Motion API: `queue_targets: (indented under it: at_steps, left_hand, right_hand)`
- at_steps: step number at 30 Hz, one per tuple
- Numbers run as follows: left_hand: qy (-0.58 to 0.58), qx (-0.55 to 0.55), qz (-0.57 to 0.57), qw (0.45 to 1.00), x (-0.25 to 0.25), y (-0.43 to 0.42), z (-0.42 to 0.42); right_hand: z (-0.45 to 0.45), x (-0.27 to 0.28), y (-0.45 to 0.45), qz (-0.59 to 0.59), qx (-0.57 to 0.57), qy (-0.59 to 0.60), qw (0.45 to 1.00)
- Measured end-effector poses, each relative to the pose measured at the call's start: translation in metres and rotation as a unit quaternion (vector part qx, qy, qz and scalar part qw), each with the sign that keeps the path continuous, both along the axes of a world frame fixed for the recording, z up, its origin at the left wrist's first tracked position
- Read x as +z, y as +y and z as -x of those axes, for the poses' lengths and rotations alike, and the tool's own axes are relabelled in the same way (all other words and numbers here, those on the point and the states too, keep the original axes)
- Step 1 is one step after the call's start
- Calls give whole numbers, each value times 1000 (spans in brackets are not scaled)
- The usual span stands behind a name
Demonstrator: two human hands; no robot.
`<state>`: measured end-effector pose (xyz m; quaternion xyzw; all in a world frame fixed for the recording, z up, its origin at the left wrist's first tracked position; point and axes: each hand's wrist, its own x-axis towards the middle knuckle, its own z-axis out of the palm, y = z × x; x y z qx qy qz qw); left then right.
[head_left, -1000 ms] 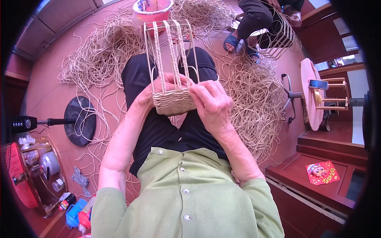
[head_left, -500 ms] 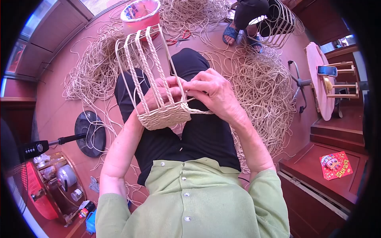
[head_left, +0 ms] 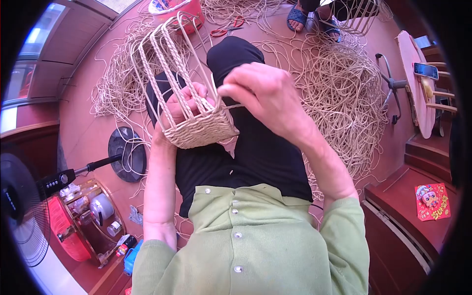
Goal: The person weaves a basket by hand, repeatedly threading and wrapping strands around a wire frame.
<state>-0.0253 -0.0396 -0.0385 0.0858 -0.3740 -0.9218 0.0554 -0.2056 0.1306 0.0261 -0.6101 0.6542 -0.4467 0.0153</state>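
A partly woven basket [head_left: 204,131] in pale cord rests tilted over my lap, its tight weave towards me and its open frame with twisted uprights pointing away. My left hand [head_left: 178,107] reaches in behind the uprights, with its fingers closed round the frame near the woven edge. At the basket's right corner, my right hand [head_left: 268,93] is raised with thumb and forefinger pinched together. A short length of cord [head_left: 233,106] runs from the corner to beneath this hand. Its fingertips partly hide what they grip, seemingly the cord.
Loose cord lies in heaps on the floor at left [head_left: 120,73] and right [head_left: 344,108]. Red-handled pliers [head_left: 227,28] lie beyond my knees, near a pink bucket [head_left: 189,22]. Another person's sandaled foot [head_left: 297,18] is at the back. A fan [head_left: 22,196] stands left.
The view has shifted, and the basket has turned slightly in my left hand. My right hand has risen and moved right, off the frame's corner post. The cord loop at the corner is drawn in.
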Motion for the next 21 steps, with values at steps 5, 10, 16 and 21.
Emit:
queue_targets:
  at_steps: [5,10,16,21]
  left_hand:
    - [-12,6,12,1000,8,6,1]
    - [-56,27,51,997,7,8,-2]
    - [-82,101,88,988,21,16,-14]
    - [-58,83,46,994,11,19,-23]
  right_hand:
    - [0,-5,-15,-73,16,-180,981]
    - [-1,1,-5,-81,13,-228,970]
    - [-13,24,14,71,-25,63,995]
    - [-31,9,22,48,-29,145,988]
